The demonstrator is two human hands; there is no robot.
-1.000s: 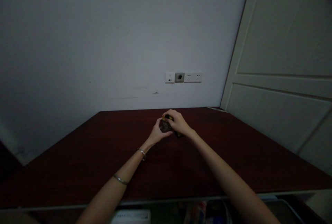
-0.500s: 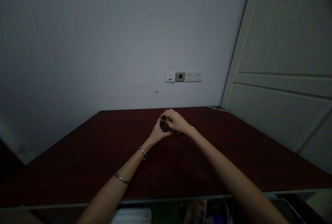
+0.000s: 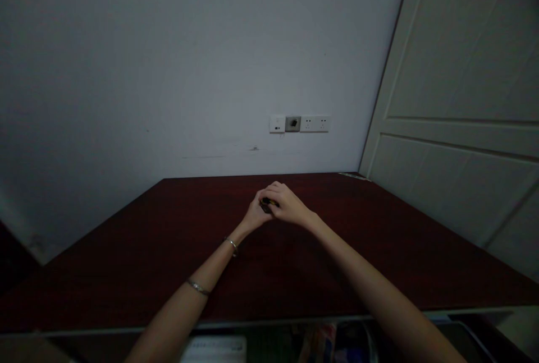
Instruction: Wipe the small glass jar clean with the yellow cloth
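Note:
Over the middle of the dark red tabletop [image 3: 168, 251], my two hands meet around a small black-and-yellow object [image 3: 268, 202]. Its kind cannot be made out, since fingers hide most of it. My right hand [image 3: 287, 203] arches over it from the right, fingers curled round its top and thumb against the near side. From the left, my left hand [image 3: 255, 212] is closed about its lower left side, with the fingertips hidden behind. A bracelet [image 3: 232, 246] circles my left wrist, and a second band [image 3: 198, 286] sits higher on that forearm.
Behind the table rises a pale wall with a row of sockets [image 3: 314, 123]. A white panelled door [image 3: 455, 127] stands along the right side. Below the front edge, an open space holds a white box [image 3: 214, 348] and several other items, among them a red-and-blue package [image 3: 320, 345].
My right hand has come down slightly and closed in on my left hand. The gap between the hands has narrowed, and the black-and-yellow object sits lower.

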